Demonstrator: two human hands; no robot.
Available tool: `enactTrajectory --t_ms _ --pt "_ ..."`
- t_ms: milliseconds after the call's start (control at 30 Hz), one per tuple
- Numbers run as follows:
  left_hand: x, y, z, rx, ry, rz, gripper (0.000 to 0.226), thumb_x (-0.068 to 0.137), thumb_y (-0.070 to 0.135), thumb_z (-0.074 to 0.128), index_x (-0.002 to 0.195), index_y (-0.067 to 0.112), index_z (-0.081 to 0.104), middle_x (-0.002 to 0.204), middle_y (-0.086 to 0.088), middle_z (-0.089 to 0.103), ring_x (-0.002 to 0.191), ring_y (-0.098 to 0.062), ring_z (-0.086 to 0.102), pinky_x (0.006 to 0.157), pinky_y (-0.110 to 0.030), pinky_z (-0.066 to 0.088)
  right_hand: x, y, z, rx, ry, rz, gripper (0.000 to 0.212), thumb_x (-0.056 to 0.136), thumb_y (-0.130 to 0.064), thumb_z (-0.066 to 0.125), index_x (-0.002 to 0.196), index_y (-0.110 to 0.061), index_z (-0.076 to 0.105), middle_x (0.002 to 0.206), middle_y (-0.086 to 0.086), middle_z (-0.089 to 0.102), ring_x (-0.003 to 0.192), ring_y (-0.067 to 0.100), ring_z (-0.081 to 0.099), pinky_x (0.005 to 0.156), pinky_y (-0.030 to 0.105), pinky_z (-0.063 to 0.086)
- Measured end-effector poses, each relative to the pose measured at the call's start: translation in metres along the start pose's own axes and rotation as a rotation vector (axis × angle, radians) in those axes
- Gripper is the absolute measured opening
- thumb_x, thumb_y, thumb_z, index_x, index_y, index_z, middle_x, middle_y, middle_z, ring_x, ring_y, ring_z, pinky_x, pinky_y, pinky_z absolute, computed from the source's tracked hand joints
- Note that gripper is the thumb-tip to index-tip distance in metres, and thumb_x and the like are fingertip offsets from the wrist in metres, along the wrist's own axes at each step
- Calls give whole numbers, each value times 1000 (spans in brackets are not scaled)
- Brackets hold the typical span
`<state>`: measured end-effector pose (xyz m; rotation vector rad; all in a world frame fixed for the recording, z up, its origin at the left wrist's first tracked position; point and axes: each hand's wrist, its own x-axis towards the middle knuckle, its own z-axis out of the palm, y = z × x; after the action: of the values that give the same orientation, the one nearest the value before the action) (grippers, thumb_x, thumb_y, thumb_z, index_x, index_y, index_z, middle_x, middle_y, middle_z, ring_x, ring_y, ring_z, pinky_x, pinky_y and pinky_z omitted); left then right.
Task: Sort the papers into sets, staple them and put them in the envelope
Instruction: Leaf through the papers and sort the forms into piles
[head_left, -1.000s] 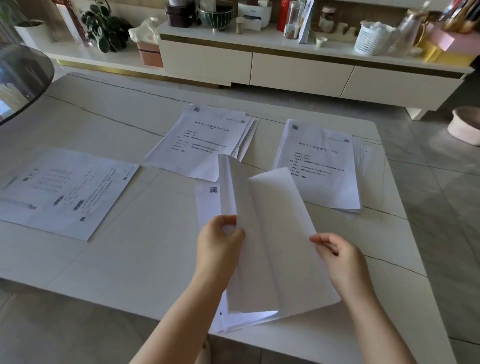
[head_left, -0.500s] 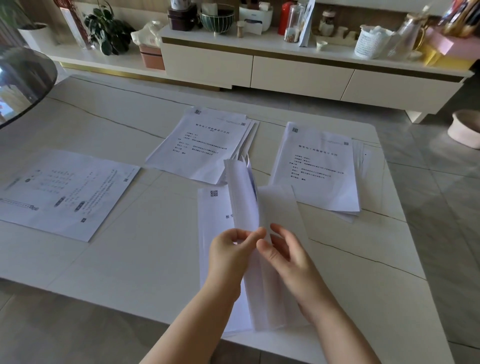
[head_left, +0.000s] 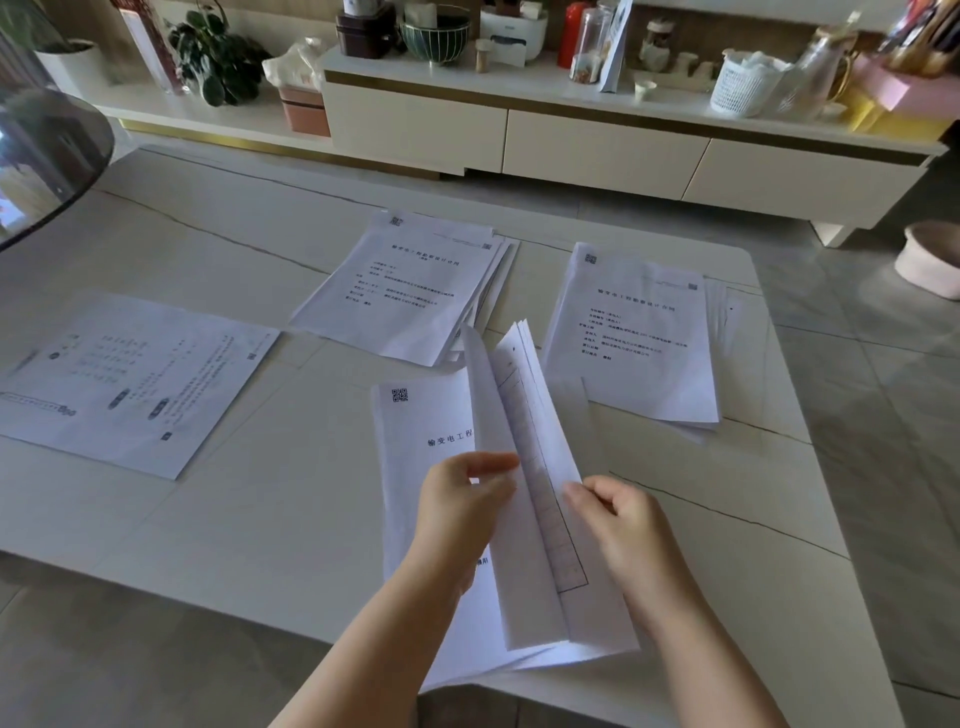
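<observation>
Fingers (head_left: 493, 460) of the left hand (head_left: 457, 512) curl round the lifted pages (head_left: 524, 467) of the near stack, thumb and fingertips pinching their left side; the right hand (head_left: 621, 525) has its fingers bent, and its thumb and forefinger pinch the right edge of the same raised pages. Beneath everything spreads the pale table (head_left: 249, 519), veined with thin dark lines; beyond it on the far side runs a long low cabinet (head_left: 597, 150) crowded with jars, a bowl and a white basket. On the table's left lies a wide printed sheet (head_left: 130, 379), flat and well apart from the hands; a fanned pile (head_left: 405, 291) sits at far centre; another pile (head_left: 639, 332) lies far right. The near stack (head_left: 431, 499) rests at the table's near edge, its cover page flat under the left wrist, its upper pages standing up between both hands.
</observation>
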<state>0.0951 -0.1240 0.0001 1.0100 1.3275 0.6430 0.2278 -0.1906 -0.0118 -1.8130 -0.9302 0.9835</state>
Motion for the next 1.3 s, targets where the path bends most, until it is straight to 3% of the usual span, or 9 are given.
enactTrajectory --t_ms 167,233,400,467,567,833,933,1167,1300 --pt "-5 1 5 75 -38 39 25 86 9 60 82 32 70 86 4 66 77 -14 60 69 -26 47 2 1 0 190 -72 104 49 69 -44 78 80 0 58 76 17 66 73 25 61 72 39 48" --pt "-9 2 7 89 -4 76 5 82 30 71 86 27 69 92 8 68 91 -5 62 76 -21 47 1 -2 1 197 -104 104 51 60 -48 81 74 -9 52 70 15 52 71 21 52 70 37 40" --pt "-8 0 6 109 106 102 32 70 49 78 86 24 65 96 5 65 91 -4 60 71 -20 44 -1 -4 1 330 -184 98 31 74 -39 72 57 -23 52 62 -3 46 63 12 43 61 29 34" --pt "-6 -1 5 127 117 109 22 74 40 77 84 25 63 98 4 63 88 -4 59 66 -17 43 -1 -4 2 407 -204 97 17 80 -33 67 73 -18 67 79 5 68 77 21 61 76 36 48" --pt "-4 0 4 137 124 149 9 82 23 70 79 27 62 94 2 65 82 -7 60 61 -11 41 0 -3 3 475 -161 128 19 89 -22 60 97 -7 70 107 20 69 107 36 62 100 47 43" --pt "-1 0 -2 66 122 146 10 87 13 59 79 17 64 63 9 54 44 2 45 41 -8 31 3 -5 5 597 -124 192 15 91 -4 53 85 -5 66 76 10 68 64 15 64 58 23 51" --pt "-3 0 -3 44 135 193 10 87 17 64 78 16 67 67 11 62 55 7 53 51 -7 37 2 -8 8 624 -165 188 4 83 -9 62 86 -7 66 75 7 69 64 14 65 60 23 51" --pt "-11 2 -5 73 128 207 26 75 44 76 79 21 66 75 11 66 74 -1 60 64 -17 43 -1 -12 11 587 -205 169 29 82 -20 62 102 1 62 89 17 68 80 25 64 74 35 50" --pt "-3 1 -14 191 165 244 40 83 13 62 56 14 32 47 10 24 46 -12 23 42 -22 22 4 -7 8 532 -66 170 15 90 -12 58 102 -3 62 95 19 70 83 26 67 75 35 53"
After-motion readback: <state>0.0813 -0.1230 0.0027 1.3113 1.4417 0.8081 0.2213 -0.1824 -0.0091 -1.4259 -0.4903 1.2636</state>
